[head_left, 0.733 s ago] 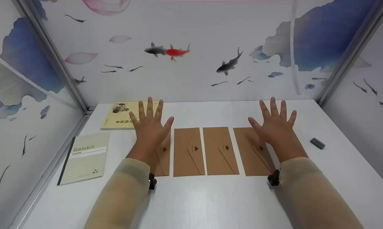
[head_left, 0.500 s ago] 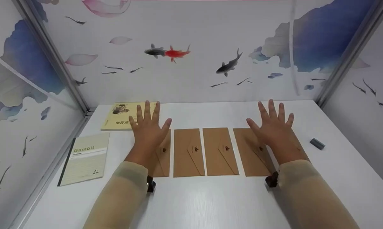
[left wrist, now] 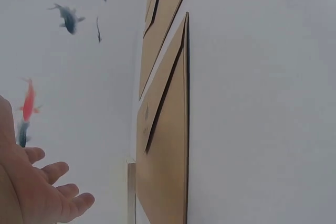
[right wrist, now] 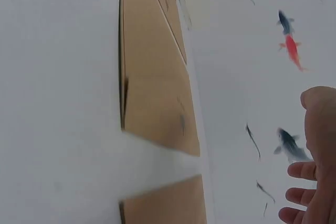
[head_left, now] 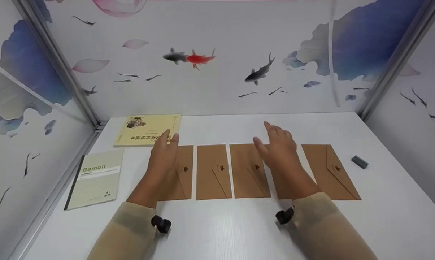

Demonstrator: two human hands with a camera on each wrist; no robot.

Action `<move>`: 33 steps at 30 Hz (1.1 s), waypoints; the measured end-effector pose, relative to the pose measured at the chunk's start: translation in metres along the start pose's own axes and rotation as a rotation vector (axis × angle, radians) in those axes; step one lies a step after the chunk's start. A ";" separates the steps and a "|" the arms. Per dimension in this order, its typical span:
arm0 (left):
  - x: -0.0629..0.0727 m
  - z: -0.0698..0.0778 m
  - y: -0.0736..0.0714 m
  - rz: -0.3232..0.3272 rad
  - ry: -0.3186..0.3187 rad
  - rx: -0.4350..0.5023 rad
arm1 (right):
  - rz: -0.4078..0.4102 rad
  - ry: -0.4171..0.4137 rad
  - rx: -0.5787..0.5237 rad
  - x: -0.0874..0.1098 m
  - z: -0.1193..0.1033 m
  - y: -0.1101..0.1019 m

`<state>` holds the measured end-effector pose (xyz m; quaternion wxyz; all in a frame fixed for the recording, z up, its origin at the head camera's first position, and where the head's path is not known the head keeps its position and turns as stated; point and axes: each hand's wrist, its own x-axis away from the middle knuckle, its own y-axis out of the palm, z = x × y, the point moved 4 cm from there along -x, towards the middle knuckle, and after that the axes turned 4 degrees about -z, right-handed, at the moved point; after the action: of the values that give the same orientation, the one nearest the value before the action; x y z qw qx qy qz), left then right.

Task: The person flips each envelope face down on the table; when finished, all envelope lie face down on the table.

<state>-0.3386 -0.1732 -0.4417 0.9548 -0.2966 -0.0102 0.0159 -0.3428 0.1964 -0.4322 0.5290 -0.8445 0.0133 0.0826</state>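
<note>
Five brown envelopes (head_left: pixel 249 184) lie in a row on the white table (head_left: pixel 217 231), flaps uppermost. The person's left hand (head_left: pixel 161 156) hangs above the leftmost, the right hand (head_left: pixel 280 147) above the third and fourth; both have loosely extended fingers and grip nothing. I judge that either black wrist camera (head_left: pixel 285 217), passing too low, could catch an edge and skew the row. I read "Gambit" on the notebook (head_left: pixel 96 184); the yellow book (head_left: pixel 152 124) bears Chinese characters. Lettering beside the crown emblem (head_left: pixel 222 168) seems too small to resolve.
</note>
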 end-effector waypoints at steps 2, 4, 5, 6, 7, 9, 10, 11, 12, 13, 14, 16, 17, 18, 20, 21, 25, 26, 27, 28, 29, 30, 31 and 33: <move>0.005 -0.004 -0.004 -0.014 -0.018 0.040 | -0.016 -0.010 -0.012 0.002 -0.015 0.006; 0.009 -0.008 -0.007 -0.020 -0.026 0.064 | -0.028 -0.015 -0.028 0.004 -0.028 0.013; 0.011 -0.010 -0.009 -0.022 -0.026 0.070 | -0.031 -0.021 -0.043 0.004 -0.034 0.016; 0.012 -0.012 -0.010 -0.023 -0.027 0.077 | -0.035 -0.026 -0.055 0.005 -0.040 0.020; 0.013 -0.014 -0.012 -0.021 -0.031 0.089 | -0.041 -0.028 -0.069 0.005 -0.045 0.023; 0.015 -0.018 -0.014 -0.026 -0.041 0.112 | -0.054 -0.039 -0.113 0.006 -0.057 0.031; 0.015 -0.020 -0.016 -0.031 -0.054 0.126 | -0.061 -0.048 -0.133 0.007 -0.063 0.035; 0.016 -0.023 -0.017 -0.034 -0.072 0.141 | -0.075 -0.052 -0.158 0.008 -0.069 0.040; 0.016 -0.026 -0.018 -0.039 -0.090 0.156 | -0.094 -0.050 -0.190 0.009 -0.075 0.044; 0.017 -0.029 -0.019 -0.040 -0.110 0.168 | -0.117 -0.051 -0.221 0.011 -0.082 0.049; 0.017 -0.032 -0.019 -0.045 -0.130 0.178 | -0.140 -0.052 -0.251 0.013 -0.089 0.054; 0.018 -0.038 -0.021 -0.056 -0.174 0.207 | -0.190 -0.055 -0.318 0.016 -0.103 0.065; 0.018 -0.041 -0.021 -0.064 -0.196 0.222 | -0.218 -0.053 -0.358 0.018 -0.109 0.070; 0.018 -0.044 -0.022 -0.074 -0.212 0.243 | -0.244 -0.053 -0.392 0.020 -0.115 0.074; 0.018 -0.050 -0.023 -0.096 -0.247 0.291 | -0.290 -0.054 -0.442 0.023 -0.126 0.083; 0.018 -0.053 -0.023 -0.108 -0.266 0.315 | -0.311 -0.054 -0.461 0.025 -0.130 0.087; 0.018 -0.060 -0.025 -0.150 -0.312 0.391 | -0.374 -0.049 -0.532 0.027 -0.147 0.099; 0.018 -0.060 -0.026 -0.160 -0.320 0.401 | -0.387 -0.047 -0.548 0.027 -0.151 0.101; 0.018 -0.061 -0.026 -0.170 -0.325 0.404 | -0.398 -0.043 -0.561 0.027 -0.154 0.103; 0.019 -0.061 -0.027 -0.180 -0.327 0.409 | -0.409 -0.041 -0.575 0.026 -0.157 0.106; 0.019 -0.062 -0.028 -0.190 -0.329 0.407 | -0.421 -0.046 -0.580 0.027 -0.161 0.108; 0.020 -0.062 -0.029 -0.202 -0.330 0.403 | -0.434 -0.046 -0.581 0.027 -0.164 0.111; 0.021 -0.062 -0.030 -0.214 -0.330 0.400 | -0.448 -0.046 -0.578 0.027 -0.166 0.114; 0.022 -0.062 -0.032 -0.240 -0.325 0.398 | -0.478 -0.050 -0.564 0.029 -0.170 0.120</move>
<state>-0.3138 -0.2338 -0.4746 0.9751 -0.0937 -0.1949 -0.0483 -0.3059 -0.0070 -0.4715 0.2801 -0.9340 -0.2205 -0.0220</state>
